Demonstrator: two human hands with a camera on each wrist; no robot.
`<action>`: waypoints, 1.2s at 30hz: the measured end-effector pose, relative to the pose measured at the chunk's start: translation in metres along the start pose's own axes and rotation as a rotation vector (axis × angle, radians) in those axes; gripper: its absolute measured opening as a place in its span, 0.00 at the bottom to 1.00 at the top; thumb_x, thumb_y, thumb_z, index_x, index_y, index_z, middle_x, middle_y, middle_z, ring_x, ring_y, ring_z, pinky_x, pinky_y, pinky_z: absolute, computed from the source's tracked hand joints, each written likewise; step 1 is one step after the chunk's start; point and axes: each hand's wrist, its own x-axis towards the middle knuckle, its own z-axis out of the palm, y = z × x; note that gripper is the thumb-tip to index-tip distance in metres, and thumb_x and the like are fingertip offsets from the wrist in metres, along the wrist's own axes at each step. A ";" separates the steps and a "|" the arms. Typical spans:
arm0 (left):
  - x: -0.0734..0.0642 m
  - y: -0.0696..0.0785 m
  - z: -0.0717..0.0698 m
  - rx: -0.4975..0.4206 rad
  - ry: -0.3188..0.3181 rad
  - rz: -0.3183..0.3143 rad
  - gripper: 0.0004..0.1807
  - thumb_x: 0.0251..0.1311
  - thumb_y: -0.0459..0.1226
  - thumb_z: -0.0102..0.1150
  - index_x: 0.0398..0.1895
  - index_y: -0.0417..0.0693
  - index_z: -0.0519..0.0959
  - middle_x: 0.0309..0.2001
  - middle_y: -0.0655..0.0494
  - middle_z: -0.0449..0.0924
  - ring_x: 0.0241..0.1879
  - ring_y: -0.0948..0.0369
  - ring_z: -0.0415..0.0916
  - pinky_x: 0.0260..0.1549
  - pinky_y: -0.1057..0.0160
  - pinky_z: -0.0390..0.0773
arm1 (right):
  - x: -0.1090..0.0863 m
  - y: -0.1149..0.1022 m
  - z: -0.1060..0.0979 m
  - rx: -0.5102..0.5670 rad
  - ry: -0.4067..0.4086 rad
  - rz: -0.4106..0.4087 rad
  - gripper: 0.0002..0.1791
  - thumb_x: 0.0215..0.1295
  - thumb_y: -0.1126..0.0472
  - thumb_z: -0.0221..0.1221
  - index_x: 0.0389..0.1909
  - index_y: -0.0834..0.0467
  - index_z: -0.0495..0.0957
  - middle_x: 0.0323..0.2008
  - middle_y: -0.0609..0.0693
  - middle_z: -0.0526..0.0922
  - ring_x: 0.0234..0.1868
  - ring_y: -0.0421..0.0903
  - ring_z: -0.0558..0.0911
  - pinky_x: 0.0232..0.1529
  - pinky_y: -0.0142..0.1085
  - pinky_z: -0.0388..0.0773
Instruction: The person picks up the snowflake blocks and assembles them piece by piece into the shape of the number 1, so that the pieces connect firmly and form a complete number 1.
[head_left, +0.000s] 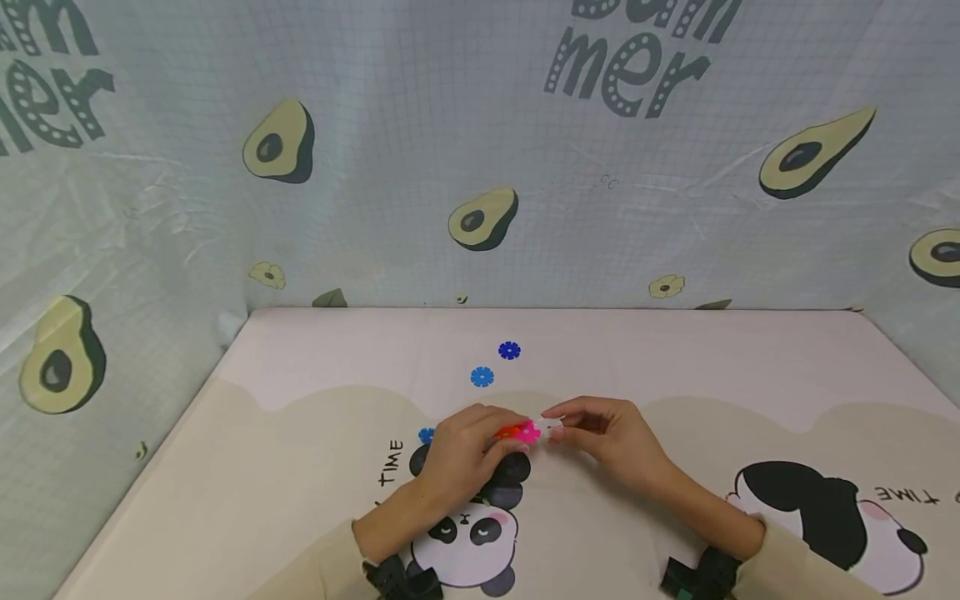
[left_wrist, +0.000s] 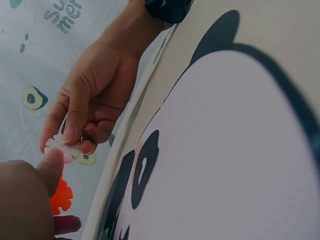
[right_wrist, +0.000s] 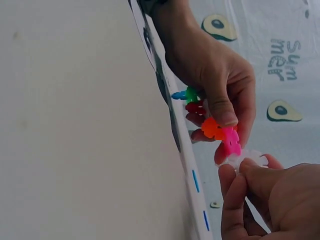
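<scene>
My left hand (head_left: 472, 446) grips a chain of interlocking plastic snowflake discs. In the right wrist view the chain runs from a blue disc (right_wrist: 179, 95) through a green disc (right_wrist: 191, 94), a red disc (right_wrist: 195, 108) and an orange disc (right_wrist: 212, 129) to a pink disc (right_wrist: 231, 141). Between thumb and fingers, my right hand (head_left: 618, 437) pinches a white translucent disc (right_wrist: 255, 157) against the pink one's edge. Whether their slots are engaged I cannot tell. The left fingers hide part of the chain.
Beyond the hands, a light blue disc (head_left: 482, 377) and a dark blue disc (head_left: 510, 350) lie on the table. The pale tabletop (head_left: 300, 492) carries printed pandas. A sheet with avocado prints (head_left: 375, 167) hangs behind the far edge.
</scene>
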 end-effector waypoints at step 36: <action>0.001 -0.003 0.000 -0.103 0.114 0.183 0.14 0.44 0.34 0.74 0.38 0.46 0.86 0.36 0.58 0.86 0.35 0.66 0.80 0.35 0.75 0.76 | -0.001 0.006 0.001 0.127 -0.083 -0.083 0.07 0.55 0.64 0.68 0.36 0.58 0.85 0.31 0.54 0.85 0.31 0.50 0.83 0.34 0.37 0.81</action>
